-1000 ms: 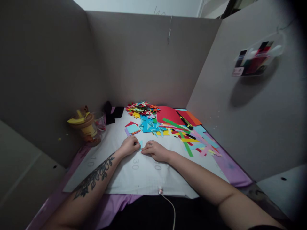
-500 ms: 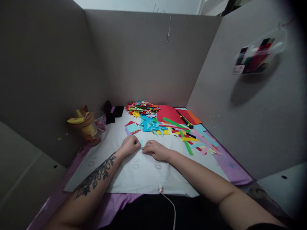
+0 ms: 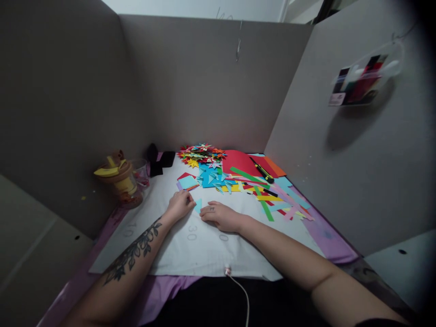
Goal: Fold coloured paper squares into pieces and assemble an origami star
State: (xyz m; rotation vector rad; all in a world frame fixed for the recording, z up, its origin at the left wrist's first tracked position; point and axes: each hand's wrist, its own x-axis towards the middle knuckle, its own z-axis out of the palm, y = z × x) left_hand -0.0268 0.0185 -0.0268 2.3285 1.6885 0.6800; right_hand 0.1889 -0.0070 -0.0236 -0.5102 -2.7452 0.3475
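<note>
The left hand's (image 3: 180, 205) fingers are curled in at the left edge of a small light-blue folded paper (image 3: 198, 206); whether that grip pinches it cannot be told. The right hand (image 3: 220, 216) lies low, fingers together and bent, its fingertips at the paper's right edge — how firm this grip is cannot be told either. The paper lies between the two hands, on the white cover (image 3: 170, 259) of the bench, above the printed "30". Just beyond the left hand is a small stack of paper squares (image 3: 188, 182), light blue on top. Farther back, light-blue folded pieces lie on a blue sheet (image 3: 206, 183), with a heap of many-coloured paper stars (image 3: 200, 156) behind. To the right, a yellow-and-black cutter (image 3: 265, 174) rests on red paper (image 3: 235, 162) — cut strips (image 3: 265, 204) scattered nearer.
</note>
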